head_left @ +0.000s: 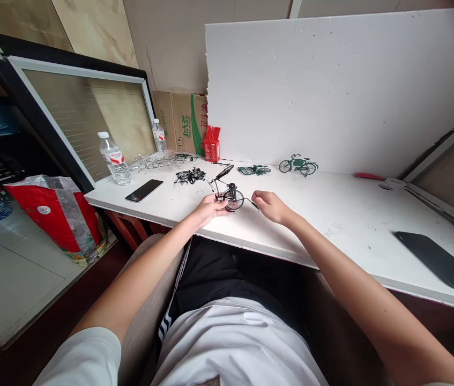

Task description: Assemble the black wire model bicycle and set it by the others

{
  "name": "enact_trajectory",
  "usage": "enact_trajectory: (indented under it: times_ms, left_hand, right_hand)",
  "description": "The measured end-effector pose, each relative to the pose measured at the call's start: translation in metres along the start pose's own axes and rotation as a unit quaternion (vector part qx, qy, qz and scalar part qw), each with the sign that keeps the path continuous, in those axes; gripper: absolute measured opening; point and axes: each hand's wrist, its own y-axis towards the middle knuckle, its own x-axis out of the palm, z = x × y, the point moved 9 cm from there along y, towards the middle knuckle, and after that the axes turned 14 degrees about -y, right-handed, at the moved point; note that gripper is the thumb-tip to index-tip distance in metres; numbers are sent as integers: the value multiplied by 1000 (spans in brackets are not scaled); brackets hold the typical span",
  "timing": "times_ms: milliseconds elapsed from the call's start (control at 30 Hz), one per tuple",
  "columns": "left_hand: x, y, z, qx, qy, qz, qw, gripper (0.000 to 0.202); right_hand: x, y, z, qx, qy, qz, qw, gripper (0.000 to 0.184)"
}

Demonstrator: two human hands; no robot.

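Note:
My left hand point(207, 210) grips a miniature black bicycle point(232, 194) just above the table's front edge. One spoked wheel faces right, and the frame tilts up toward the back. To its right, my right hand point(269, 205) is closed in a pinch on a thin dark bent rod point(252, 202). The rod's tip reaches close to the wheel; whether they touch I cannot tell. Behind the bicycle lies a heap of black model parts point(190, 175). Farther back are flat green model parts point(254, 170) and a green miniature bicycle point(298, 165) standing upright.
A phone point(144, 190) and a water bottle point(114, 159) are on the left of the white table point(331, 214). A cardboard box point(182, 122), a small red box point(211, 145) and a second bottle point(158, 138) stand behind. Scissors point(387, 182) and a dark flat object point(441, 260) lie right.

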Motion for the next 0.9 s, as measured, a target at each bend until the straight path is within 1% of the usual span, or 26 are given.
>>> enact_trajectory:
  times_ms: [67,133,233,300,367,500,600,667,733,800,900]
  left_hand:
    - [0,0,1,2,-15,-1,1000,38]
    - [0,0,3,9,-18,-2,1000,38]
    - [4,-2,4,15,-9,-10,1000,39]
    - [7,-3,4,13,-4,-15,1000,39]
    - [8,-4,3,8,0,-18,1000,39]
    - [5,-4,2,3,5,-9,1000,40]
    - [3,-3,1,0,3,-8,1000,40]
    - [3,-2,1,0,-1,-12,1000,41]
    - [2,-2,1,5,-7,-9,1000,41]
    - [2,-2,1,10,-10,-6,1000,41]
    - [3,-3,3,17,-10,-2,1000,37]
  right_hand:
    - [9,8,11,27,130,2,991,27]
    - [20,11,21,54,205,12,977,30]
    - [31,10,26,61,216,26,974,36]
    - [32,7,22,55,216,29,974,41]
    - [32,5,16,52,237,23,970,47]
    - [34,1,3,57,315,4,947,52]
    - [38,0,-2,69,365,14,928,54]
    - [40,0,-2,80,377,36,922,54]
    - [41,-2,-1,92,365,64,924,54]
    - [38,-5,0,95,330,93,934,52]
    - [27,-10,-6,66,256,143,954,46]
